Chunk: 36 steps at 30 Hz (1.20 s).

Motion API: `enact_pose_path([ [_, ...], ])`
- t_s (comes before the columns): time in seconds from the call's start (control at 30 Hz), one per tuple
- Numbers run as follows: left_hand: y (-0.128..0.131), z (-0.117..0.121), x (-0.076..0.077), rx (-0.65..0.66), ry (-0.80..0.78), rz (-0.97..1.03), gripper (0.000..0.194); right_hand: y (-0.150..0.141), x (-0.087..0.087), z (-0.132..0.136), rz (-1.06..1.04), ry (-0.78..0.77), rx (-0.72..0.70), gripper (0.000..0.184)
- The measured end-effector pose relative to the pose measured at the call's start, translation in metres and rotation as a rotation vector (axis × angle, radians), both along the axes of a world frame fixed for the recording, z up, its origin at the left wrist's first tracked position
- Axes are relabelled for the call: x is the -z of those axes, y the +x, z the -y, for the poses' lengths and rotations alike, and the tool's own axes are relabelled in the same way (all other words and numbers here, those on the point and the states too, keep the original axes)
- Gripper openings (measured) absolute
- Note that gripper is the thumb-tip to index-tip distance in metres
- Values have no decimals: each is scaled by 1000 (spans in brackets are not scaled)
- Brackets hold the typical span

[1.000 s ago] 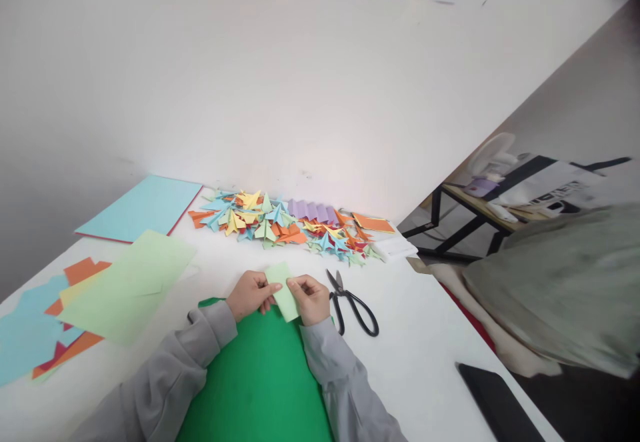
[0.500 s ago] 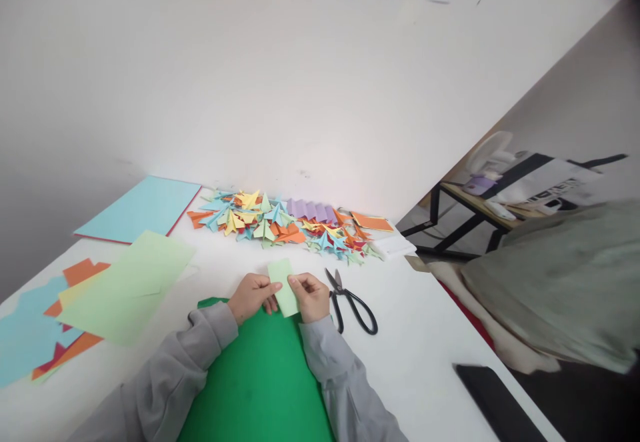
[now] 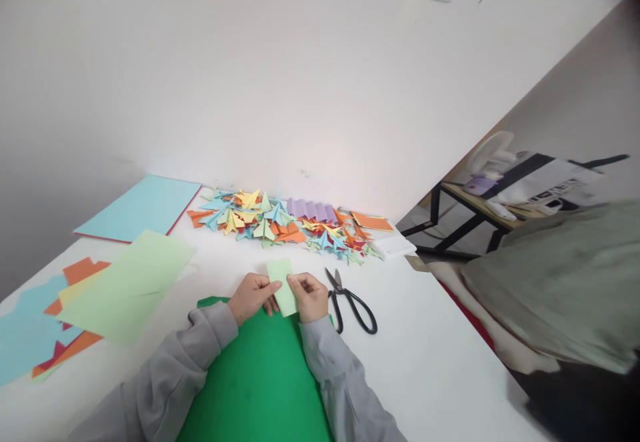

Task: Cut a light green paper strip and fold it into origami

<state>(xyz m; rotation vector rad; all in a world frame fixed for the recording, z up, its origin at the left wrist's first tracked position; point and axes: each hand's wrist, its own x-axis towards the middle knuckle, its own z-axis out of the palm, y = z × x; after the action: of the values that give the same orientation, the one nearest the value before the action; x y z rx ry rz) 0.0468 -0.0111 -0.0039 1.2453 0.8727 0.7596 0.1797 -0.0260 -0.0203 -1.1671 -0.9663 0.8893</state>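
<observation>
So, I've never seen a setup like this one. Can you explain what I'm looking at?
There's no machine here: these are a person's bare hands, seen by a camera worn on the head, looking forward and down. The left hand and right hand pinch a small pale green paper between them. On the white table, scissors lie open beside the right hand. Folded paper planes are heaped near the wall, and a larger pale green sheet covers coloured scraps on the left.
</observation>
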Motion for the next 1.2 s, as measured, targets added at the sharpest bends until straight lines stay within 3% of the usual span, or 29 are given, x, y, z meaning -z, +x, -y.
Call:
enact_pose_path([
  [0.33, -2, 1, -2, 12, -65, 86, 37, -1, 3, -1, -60, -18, -16, 21],
  [0.47, -4, -1, -2, 1, -105, 136, 35, 2, 0, -2, -207, -78, -138, 24],
  [0.57, -5, -3, -2, -5, -134, 172, 33, 6, -5, -2, -383, -121, -273, 37],
  [0.63, -7, -5, -2, -14, -140, 196, 32, 10, -8, -2, -432, -165, -252, 39],
  [0.73, -10, -6, -2, -16, -131, 202, 30, 13, -8, -2, -406, -198, -240, 34],
  [0.93, -11, -7, -2, 4, -99, 179, 29, 13, -3, -1, -252, -189, -357, 23],
  [1.2, -12, -7, -5, 17, -92, 174, 29, 17, -7, 0, -128, -169, -345, 26],
])
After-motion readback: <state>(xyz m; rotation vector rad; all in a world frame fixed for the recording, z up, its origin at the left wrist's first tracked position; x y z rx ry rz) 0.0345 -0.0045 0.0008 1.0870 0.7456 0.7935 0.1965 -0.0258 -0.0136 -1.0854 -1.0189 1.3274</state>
